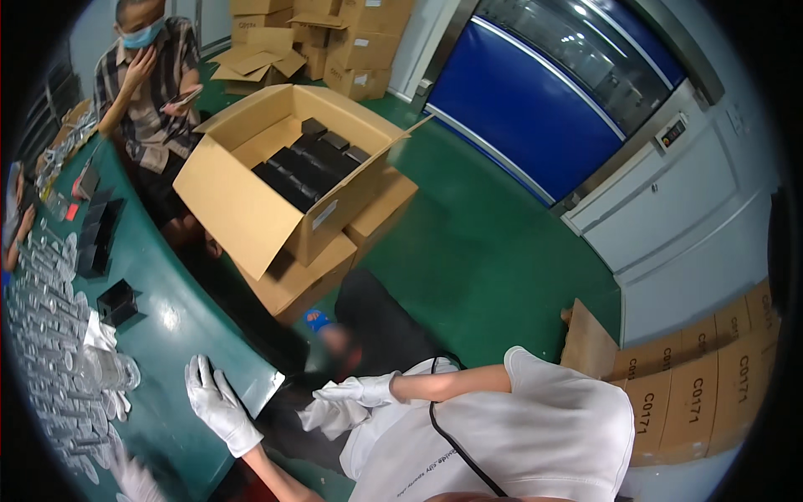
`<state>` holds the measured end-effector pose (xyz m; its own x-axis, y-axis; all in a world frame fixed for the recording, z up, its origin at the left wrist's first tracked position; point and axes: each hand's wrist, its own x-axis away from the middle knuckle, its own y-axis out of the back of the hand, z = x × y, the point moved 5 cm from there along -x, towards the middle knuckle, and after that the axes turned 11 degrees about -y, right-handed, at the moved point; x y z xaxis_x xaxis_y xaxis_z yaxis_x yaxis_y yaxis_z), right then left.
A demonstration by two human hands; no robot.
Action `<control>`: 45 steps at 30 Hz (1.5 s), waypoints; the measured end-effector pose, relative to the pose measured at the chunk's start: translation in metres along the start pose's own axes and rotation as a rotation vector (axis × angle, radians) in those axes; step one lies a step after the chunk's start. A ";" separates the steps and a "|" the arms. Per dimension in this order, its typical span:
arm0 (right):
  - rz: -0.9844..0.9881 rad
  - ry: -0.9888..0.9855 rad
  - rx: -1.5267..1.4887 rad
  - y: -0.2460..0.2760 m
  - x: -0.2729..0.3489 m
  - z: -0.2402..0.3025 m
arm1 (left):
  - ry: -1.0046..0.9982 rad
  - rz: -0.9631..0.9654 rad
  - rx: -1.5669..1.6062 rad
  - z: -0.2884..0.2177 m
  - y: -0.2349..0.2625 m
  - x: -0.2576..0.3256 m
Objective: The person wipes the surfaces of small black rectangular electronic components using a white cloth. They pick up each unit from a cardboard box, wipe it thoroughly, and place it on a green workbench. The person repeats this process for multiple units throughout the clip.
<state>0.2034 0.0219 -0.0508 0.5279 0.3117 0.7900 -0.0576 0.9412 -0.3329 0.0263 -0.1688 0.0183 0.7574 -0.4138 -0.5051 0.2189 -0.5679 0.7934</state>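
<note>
My left hand [219, 403], in a white glove, lies flat and open on the green table [180, 335] near its edge. My right hand [355, 391], also gloved in white, hovers over my lap with fingers stretched leftward, just above crumpled white fabric [330, 416]; it grips nothing that I can make out. Several clear glass pieces [58, 360] crowd the table to the left of my left hand. A small open black box [117, 301] stands beyond them.
A large open carton [238, 197] holding black boxes [305, 163] sits on flat cartons beside the table. A person in a plaid shirt [146, 84] sits at the far end. Printed cartons [694, 376] stack at right, a blue roll-up door [535, 109] beyond.
</note>
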 end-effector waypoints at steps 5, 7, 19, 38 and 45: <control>-0.111 0.291 0.558 0.054 -0.027 -0.017 | -0.015 0.003 0.002 0.005 -0.004 0.005; -0.047 0.155 0.262 0.074 -0.028 -0.022 | 0.002 -0.008 0.004 0.007 -0.006 0.007; 0.092 0.243 -0.124 0.076 0.088 0.095 | 0.063 -0.070 0.092 0.023 -0.020 0.020; 0.810 0.029 -1.020 0.019 -0.019 0.068 | 0.096 -0.564 -0.118 -0.024 0.052 -0.015; 1.416 -0.012 -1.118 0.002 0.020 0.092 | 0.200 -0.498 -0.197 0.018 0.027 -0.034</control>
<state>0.1358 0.0423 0.0111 0.5853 0.7216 -0.3699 0.1289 -0.5331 -0.8362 -0.0047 -0.1827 0.0505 0.6310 0.0229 -0.7754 0.6751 -0.5087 0.5344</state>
